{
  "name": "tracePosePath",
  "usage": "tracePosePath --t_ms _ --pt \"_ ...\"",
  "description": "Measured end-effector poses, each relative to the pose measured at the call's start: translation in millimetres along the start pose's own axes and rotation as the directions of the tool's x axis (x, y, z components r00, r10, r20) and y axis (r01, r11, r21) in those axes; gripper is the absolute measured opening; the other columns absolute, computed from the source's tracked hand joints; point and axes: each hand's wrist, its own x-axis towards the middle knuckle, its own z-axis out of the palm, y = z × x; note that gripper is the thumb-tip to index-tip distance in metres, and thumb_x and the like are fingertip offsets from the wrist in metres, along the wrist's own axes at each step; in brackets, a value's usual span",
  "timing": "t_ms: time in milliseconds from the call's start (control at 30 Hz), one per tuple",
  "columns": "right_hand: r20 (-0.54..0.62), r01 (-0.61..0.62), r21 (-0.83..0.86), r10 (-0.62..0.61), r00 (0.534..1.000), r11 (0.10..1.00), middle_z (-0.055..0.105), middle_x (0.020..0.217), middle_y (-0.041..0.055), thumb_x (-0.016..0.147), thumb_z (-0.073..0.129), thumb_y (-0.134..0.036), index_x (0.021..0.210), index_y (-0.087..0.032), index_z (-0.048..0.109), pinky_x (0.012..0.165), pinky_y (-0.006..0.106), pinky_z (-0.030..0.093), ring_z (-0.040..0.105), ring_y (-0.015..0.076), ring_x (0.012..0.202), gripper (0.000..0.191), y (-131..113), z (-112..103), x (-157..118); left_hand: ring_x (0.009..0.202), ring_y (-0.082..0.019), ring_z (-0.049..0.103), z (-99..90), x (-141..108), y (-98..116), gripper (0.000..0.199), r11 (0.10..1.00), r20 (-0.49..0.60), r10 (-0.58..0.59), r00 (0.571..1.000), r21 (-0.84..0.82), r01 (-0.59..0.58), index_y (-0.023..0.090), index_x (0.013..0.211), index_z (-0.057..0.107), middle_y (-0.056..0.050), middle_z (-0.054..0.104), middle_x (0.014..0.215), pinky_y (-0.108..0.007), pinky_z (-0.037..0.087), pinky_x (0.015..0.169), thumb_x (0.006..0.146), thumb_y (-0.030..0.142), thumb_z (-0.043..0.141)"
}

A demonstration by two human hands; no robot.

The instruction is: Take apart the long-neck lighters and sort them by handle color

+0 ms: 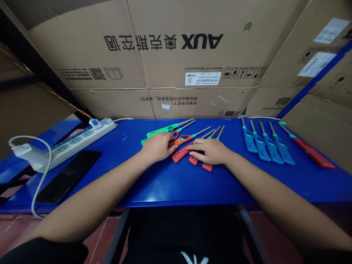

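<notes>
My left hand (157, 147) is closed around the handle end of an orange long-nosed gas lighter (183, 139), its thumb and fingers on either side. Beside and partly beneath that hand lie green lighters (162, 131), their metal tubes pointing up and right. My right hand (211, 151) rests palm down over several red lighters, fingers apart and touching their handles. The nearest red lighter (180, 154) shows its handle left of those fingers. My right hand partly hides the other red handles.
Several blue lighters (261, 148) lie in a row at the right, with a red lighter (310, 150) beyond them. A white power strip (73, 145) and a black phone (70, 176) occupy the left side of the blue table (154, 189). A large cardboard sheet (165, 22) stands behind.
</notes>
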Motion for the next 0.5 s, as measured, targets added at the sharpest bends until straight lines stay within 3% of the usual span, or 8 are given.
tracePosePath --t_ms 67,167,300,400,500 --pt "-0.017 -0.004 -0.009 0.004 1.0 1.0 0.071 0.119 0.0068 0.101 0.047 -0.042 0.132 -0.026 0.067 0.079 0.03 0.051 0.068 0.0205 0.101 0.041 0 -4 -1 0.092 -0.026 0.066 1.2 1 -2 0.029 1.0 0.021 0.007 1.0 -0.017 -0.006 0.02 0.104 0.067 -0.009 0.072 0.103 -0.031 0.044 0.067 0.089 0.043 0.057" --pt "-0.133 -0.074 -0.034 0.069 0.989 0.997 0.068 0.13 0.0087 0.099 0.049 -0.045 0.137 -0.025 0.064 0.081 0.032 0.053 0.068 0.0231 0.107 0.045 6 -17 -6 0.082 -0.022 0.065 3.1 3 -3 0.022 0.997 0.053 -0.027 0.998 -0.075 0.031 0.021 0.094 0.065 -0.006 0.072 0.095 -0.03 0.041 0.062 0.085 0.041 0.061" --pt "-0.258 -0.2 0.005 0.194 0.946 0.98 0.076 0.113 0.0089 0.099 0.048 -0.042 0.13 -0.022 0.069 0.086 0.035 0.052 0.07 0.0239 0.101 0.042 26 -36 -17 0.077 -0.021 0.064 4.0 5 -4 0.017 0.997 0.027 -0.047 0.999 -0.067 0.049 0.021 0.091 0.065 -0.004 0.071 0.087 -0.03 0.04 0.062 0.078 0.032 0.066" --pt "-0.168 -0.278 0.034 0.28 0.945 0.96 0.078 0.102 0.008 0.097 0.049 -0.041 0.125 -0.021 0.072 0.082 0.034 0.05 0.071 0.0233 0.093 0.041 42 -47 -25 0.087 -0.023 0.064 2.6 5 -8 0.015 0.999 -0.004 0.036 0.999 -0.025 -0.036 0.022 0.094 0.068 -0.005 0.07 0.093 -0.031 0.043 0.068 0.079 0.023 0.064" --pt "-0.001 -0.33 0.076 0.331 0.944 0.941 0.075 0.087 0.0063 0.094 0.052 -0.046 0.123 -0.021 0.072 0.073 0.031 0.047 0.066 0.0204 0.077 0.043 52 -54 -33 0.099 -0.025 0.063 -0.9 4 -11 0.036 0.987 0.004 0.15 0.989 -0.059 -0.149 0.024 0.116 0.065 -0.007 0.068 0.108 -0.033 0.046 0.079 0.08 0.021 0.064"
